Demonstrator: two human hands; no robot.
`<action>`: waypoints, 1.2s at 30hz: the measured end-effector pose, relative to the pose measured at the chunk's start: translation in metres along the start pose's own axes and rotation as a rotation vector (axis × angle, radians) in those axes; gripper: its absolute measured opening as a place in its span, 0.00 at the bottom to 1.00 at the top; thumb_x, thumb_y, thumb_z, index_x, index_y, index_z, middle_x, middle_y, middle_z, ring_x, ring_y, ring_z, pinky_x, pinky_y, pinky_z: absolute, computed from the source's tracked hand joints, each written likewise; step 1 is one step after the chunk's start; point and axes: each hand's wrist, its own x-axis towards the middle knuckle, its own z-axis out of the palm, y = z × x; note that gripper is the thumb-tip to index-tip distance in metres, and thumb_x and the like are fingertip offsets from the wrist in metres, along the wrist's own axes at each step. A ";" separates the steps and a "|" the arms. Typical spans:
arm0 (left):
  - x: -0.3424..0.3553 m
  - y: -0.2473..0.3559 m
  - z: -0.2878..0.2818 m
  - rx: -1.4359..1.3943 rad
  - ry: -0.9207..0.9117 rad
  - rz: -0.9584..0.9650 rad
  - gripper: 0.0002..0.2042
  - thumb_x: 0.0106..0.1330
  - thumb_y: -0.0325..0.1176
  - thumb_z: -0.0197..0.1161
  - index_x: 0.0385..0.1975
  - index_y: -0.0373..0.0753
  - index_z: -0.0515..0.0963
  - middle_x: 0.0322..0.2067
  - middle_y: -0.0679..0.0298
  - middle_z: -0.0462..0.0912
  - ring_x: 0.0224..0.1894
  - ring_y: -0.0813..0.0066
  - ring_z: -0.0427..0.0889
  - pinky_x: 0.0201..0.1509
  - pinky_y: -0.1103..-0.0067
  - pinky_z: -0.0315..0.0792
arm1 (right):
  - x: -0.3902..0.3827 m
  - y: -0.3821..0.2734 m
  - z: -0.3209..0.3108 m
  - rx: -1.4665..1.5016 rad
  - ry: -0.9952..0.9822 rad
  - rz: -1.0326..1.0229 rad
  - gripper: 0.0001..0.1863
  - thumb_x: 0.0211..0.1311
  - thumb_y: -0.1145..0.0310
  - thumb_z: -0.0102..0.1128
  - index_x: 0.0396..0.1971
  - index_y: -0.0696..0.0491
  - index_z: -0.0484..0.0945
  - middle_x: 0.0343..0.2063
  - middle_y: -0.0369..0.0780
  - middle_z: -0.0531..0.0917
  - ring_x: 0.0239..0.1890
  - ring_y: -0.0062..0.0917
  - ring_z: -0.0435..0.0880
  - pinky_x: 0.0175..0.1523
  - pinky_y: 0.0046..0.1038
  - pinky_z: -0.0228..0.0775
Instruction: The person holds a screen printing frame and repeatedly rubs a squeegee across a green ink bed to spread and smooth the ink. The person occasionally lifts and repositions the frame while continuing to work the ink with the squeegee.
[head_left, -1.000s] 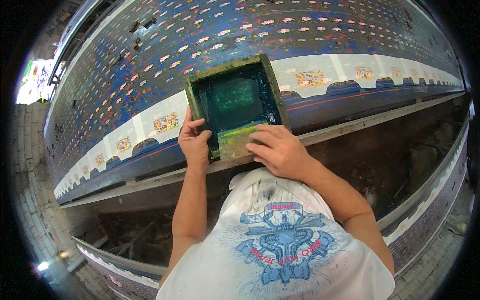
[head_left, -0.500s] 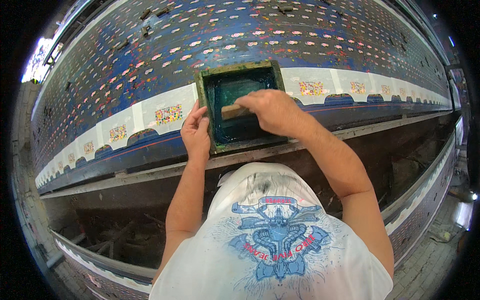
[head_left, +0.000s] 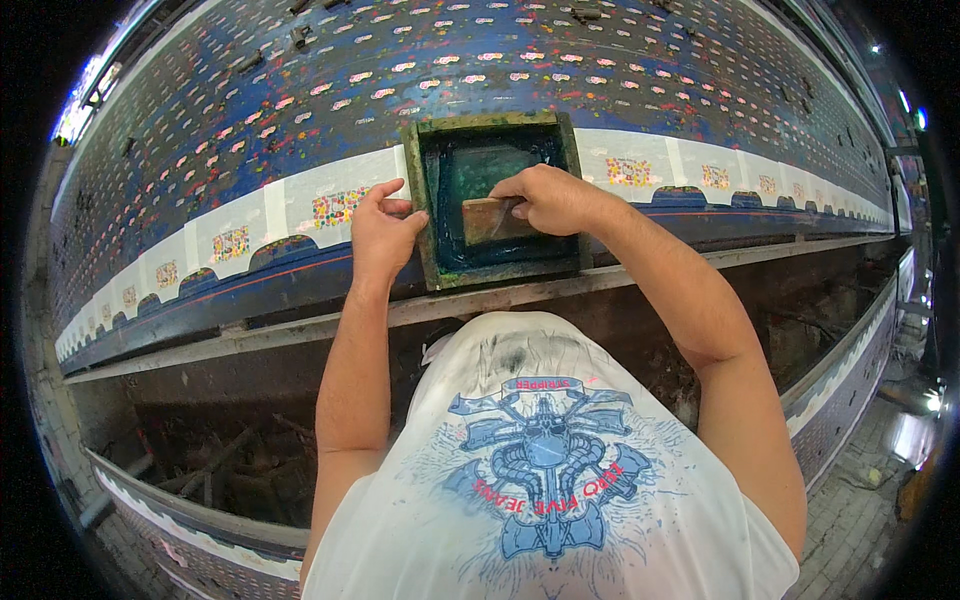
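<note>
A square wooden screen-printing frame (head_left: 592, 200), stained dark green, lies on the white cloth pieces in front of me. Inside it, my right hand (head_left: 550, 200) grips a brown squeegee (head_left: 485, 222) by its upper edge. The squeegee leans with its broad face showing, and its lower edge stands on the dark wet mesh (head_left: 490, 165). At the frame's left side is my left hand (head_left: 385, 235), fingers apart and bent, with the thumb tip at the frame's outer edge. Nothing shows in that hand.
White cloth pieces (head_left: 300, 205) with colourful dotted prints run in a row along the long blue printing table (head_left: 330, 110). Small printed marks cover its surface, and dark metal stops (head_left: 300, 38) stand farther back. A rail (head_left: 270, 335) edges the near side, with a dark trough (head_left: 240, 420) below.
My left hand has loosened from the frame's left side, its fingers now apart from the rim. The squeegee has turned to show more of its broad face, still in my right hand.
</note>
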 end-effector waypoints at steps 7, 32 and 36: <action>-0.001 0.007 -0.002 -0.111 -0.010 -0.059 0.36 0.60 0.21 0.82 0.72 0.30 0.78 0.33 0.67 0.86 0.35 0.77 0.86 0.44 0.76 0.82 | 0.025 0.029 -0.003 0.212 -0.195 -0.111 0.22 0.69 0.81 0.66 0.62 0.57 0.88 0.46 0.46 0.94 0.50 0.36 0.92 0.59 0.39 0.81; 0.003 0.002 -0.005 -0.057 -0.051 -0.013 0.38 0.62 0.19 0.80 0.75 0.31 0.75 0.30 0.68 0.84 0.33 0.79 0.83 0.44 0.76 0.80 | 0.027 -0.009 -0.017 -0.392 0.484 -0.091 0.22 0.59 0.79 0.67 0.53 0.48 0.93 0.44 0.46 0.92 0.52 0.46 0.92 0.59 0.48 0.85; 0.001 0.001 -0.001 -0.047 -0.039 0.033 0.39 0.65 0.16 0.77 0.78 0.27 0.70 0.29 0.69 0.83 0.28 0.82 0.81 0.32 0.81 0.77 | 0.007 -0.011 0.004 -0.426 0.423 -0.134 0.22 0.58 0.79 0.67 0.53 0.49 0.93 0.43 0.47 0.92 0.51 0.46 0.92 0.58 0.48 0.84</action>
